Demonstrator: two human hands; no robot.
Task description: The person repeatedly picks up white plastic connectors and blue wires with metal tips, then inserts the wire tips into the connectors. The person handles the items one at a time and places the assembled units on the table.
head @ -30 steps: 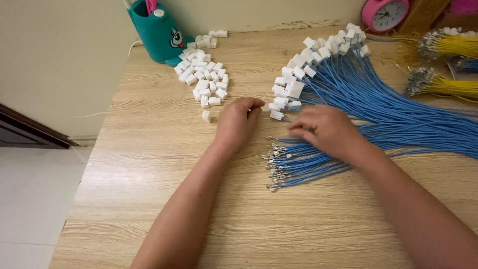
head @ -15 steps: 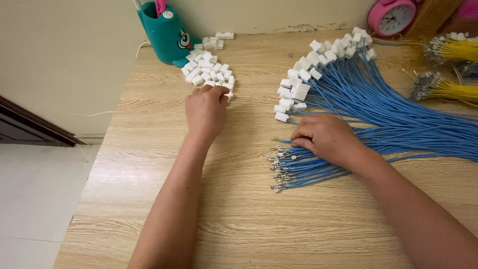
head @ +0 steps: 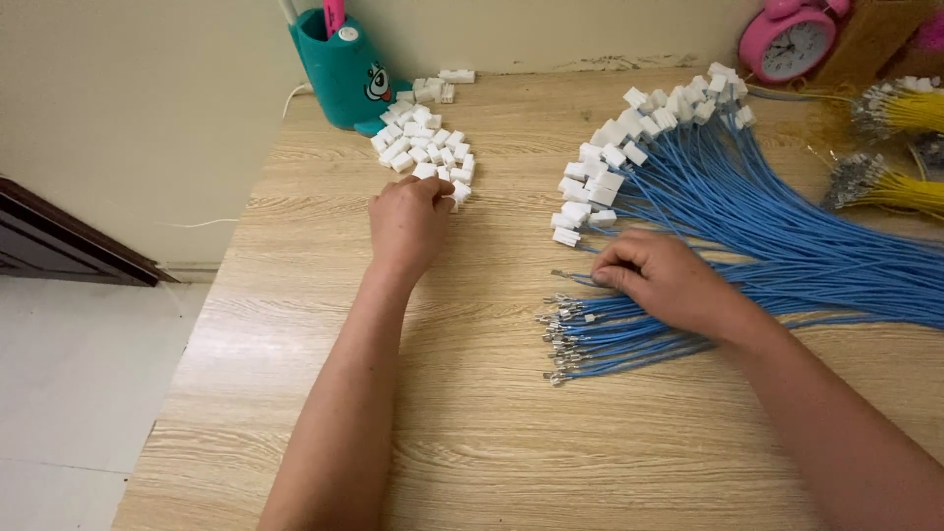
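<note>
On the pale wood-grain desk [head: 472, 413], seen from the head camera, the left hand [head: 408, 221] lies palm down at the near edge of a heap of small white plastic connector housings [head: 425, 152]; its fingers [head: 433, 187] are curled together over the nearest pieces, though whether one is actually pinched cannot be told. Just beyond those fingers, past the heap, stands a teal plastic pen holder with a cartoon face [head: 339, 69]. The right hand [head: 664, 280] rests well apart from the left, on a fan of thin blue wires [head: 787, 236]; its fingers [head: 615, 270] are closed together on one wire end near the bare metal terminals [head: 565, 334], which lie just below and to the left of them. Above these fingers, white connectors already fitted on the blue wires [head: 629, 147] form an arc. Farther beyond sits a pink round alarm clock [head: 787, 39], and to the far right lie bundles of yellow wires [head: 900, 147].
</note>
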